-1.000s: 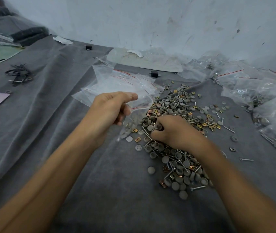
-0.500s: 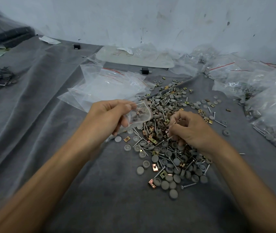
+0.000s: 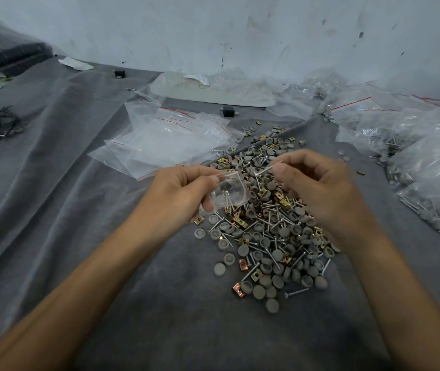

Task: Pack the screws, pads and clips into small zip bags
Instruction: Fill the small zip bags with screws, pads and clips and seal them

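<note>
Above the pile [image 3: 272,231] of screws, pads and clips on the grey cloth [image 3: 52,183], we see the left hand [image 3: 184,191] pinching a small zip bag [image 3: 231,195] at its mouth, the right hand [image 3: 320,188] pinching a screw [image 3: 265,170] just right of it.

Loose hardware pile [image 3: 272,236]: open grey cloth [image 3: 66,210] left of it and nearer; empty zip bags [image 3: 165,140] beyond it; filled bags [image 3: 433,178] crowding its right.

We're in soft, dim, bluish light, only faint shadows on the grey cloth [image 3: 52,188], pale sheen on the empty bags [image 3: 168,140], edges bowing wide, our corners smearing soft.
</note>
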A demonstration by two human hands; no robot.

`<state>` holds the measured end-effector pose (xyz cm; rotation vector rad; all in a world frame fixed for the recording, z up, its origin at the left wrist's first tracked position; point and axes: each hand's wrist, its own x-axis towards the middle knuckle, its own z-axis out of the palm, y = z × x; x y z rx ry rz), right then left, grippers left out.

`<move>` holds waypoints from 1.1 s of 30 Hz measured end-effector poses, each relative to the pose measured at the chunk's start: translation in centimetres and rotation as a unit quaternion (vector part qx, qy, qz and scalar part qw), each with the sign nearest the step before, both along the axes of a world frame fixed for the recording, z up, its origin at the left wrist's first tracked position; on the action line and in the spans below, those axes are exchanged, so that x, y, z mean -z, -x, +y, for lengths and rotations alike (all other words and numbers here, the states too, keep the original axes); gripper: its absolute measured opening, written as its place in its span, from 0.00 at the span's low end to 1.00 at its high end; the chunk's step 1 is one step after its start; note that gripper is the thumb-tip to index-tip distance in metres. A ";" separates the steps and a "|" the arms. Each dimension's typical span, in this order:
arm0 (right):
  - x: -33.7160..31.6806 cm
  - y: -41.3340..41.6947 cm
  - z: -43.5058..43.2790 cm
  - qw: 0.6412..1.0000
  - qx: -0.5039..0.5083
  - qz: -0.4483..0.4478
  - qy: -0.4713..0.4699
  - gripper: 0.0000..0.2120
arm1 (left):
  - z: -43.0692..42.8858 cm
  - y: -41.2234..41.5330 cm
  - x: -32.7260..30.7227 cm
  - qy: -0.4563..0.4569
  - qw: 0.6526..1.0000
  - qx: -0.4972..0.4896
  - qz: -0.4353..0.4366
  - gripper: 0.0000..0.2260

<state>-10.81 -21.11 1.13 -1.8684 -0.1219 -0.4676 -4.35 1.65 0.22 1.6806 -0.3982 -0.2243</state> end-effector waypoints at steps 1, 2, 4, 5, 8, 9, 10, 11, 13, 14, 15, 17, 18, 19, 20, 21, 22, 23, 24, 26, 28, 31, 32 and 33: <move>-0.3 0.2 0.5 1.000 -0.011 -0.019 0.002 0.04 | -0.1 0.0 0.0 -0.002 1.000 0.002 0.001 0.10; -0.6 0.4 1.1 0.999 -0.025 -0.028 0.013 0.04 | -0.1 0.1 -0.1 -0.003 1.000 0.004 0.002 0.09; -0.7 0.4 2.0 0.996 -0.056 -0.022 0.058 0.05 | -0.1 0.1 -0.2 0.002 1.000 0.003 0.003 0.09; -0.7 0.3 2.2 0.995 -0.065 -0.015 0.081 0.06 | -0.1 0.1 -0.3 0.007 1.000 0.000 0.005 0.10; -0.1 0.0 1.1 0.995 -0.030 0.003 0.099 0.05 | 0.1 0.0 -0.5 0.017 1.000 -0.019 0.010 0.10; 0.0 0.0 0.5 0.994 -0.006 0.016 0.112 0.03 | 0.2 -0.1 -0.6 0.020 0.999 -0.026 0.012 0.09; 0.3 0.0 -0.2 0.988 0.022 0.037 0.147 0.02 | 0.3 -0.2 -0.7 0.022 0.999 -0.032 0.015 0.09; 0.7 0.0 -0.7 0.975 0.052 0.066 0.206 0.03 | 0.4 -0.3 -0.7 0.024 0.999 -0.037 0.018 0.09; 1.3 0.0 -1.4 0.928 0.091 0.140 0.332 0.06 | 0.5 -0.4 -0.8 0.026 0.999 -0.042 0.022 0.09; 1.6 0.1 -1.4 0.908 0.093 0.175 0.369 0.09 | 0.5 -0.4 -0.8 0.026 0.999 -0.042 0.022 0.09; 1.7 0.1 -1.3 0.895 0.084 0.205 0.387 0.12 | 0.5 -0.4 -0.8 0.027 0.999 -0.042 0.022 0.09; 1.9 0.1 -0.7 0.877 0.063 0.246 0.408 0.21 | 0.5 -0.4 -0.9 0.027 0.999 -0.040 0.023 0.09; 2.0 0.0 -0.4 0.867 0.060 0.259 0.421 0.25 | 0.5 -0.4 -0.9 0.027 0.999 -0.039 0.024 0.09; 2.0 -0.1 -0.1 0.858 0.064 0.268 0.433 0.27 | 0.5 -0.4 -0.9 0.027 0.999 -0.039 0.024 0.09; 1.9 -0.2 0.1 0.850 0.072 0.276 0.442 0.28 | 0.6 -0.4 -0.9 0.027 0.999 -0.038 0.024 0.09; 1.8 -0.3 0.3 0.844 0.079 0.282 0.449 0.27 | 0.6 -0.5 -0.9 0.027 0.999 -0.036 0.024 0.09; 1.7 -0.4 0.4 0.840 0.081 0.288 0.453 0.25 | 0.7 -0.5 -0.9 0.028 0.999 -0.034 0.024 0.10; 1.6 -0.4 0.4 0.838 0.079 0.292 0.453 0.23 | 0.7 -0.5 -0.9 0.030 0.999 -0.033 0.024 0.10; 1.5 -0.4 0.3 0.840 0.075 0.296 0.449 0.21 | 0.8 -0.5 -0.9 0.030 0.999 -0.032 0.023 0.10; 1.4 -0.4 0.1 0.848 0.068 0.299 0.433 0.17 | 0.9 -0.5 -0.9 0.032 0.999 -0.031 0.022 0.10; 1.3 -0.3 -0.1 0.853 0.060 0.297 0.424 0.15 | 0.9 -0.5 -0.8 0.035 0.999 -0.030 0.022 0.10; 1.2 -0.3 -0.8 0.859 0.040 0.297 0.416 0.15 | 1.0 -0.5 -0.8 0.030 0.999 -0.028 0.022 0.10; 1.2 -0.3 -1.0 0.859 0.033 0.301 0.412 0.14 | 1.0 -0.4 -0.8 0.029 0.999 -0.027 0.022 0.10; 1.1 -0.3 -1.2 0.859 0.028 0.305 0.411 0.14 | 1.0 -0.4 -0.8 0.030 0.999 -0.026 0.023 0.10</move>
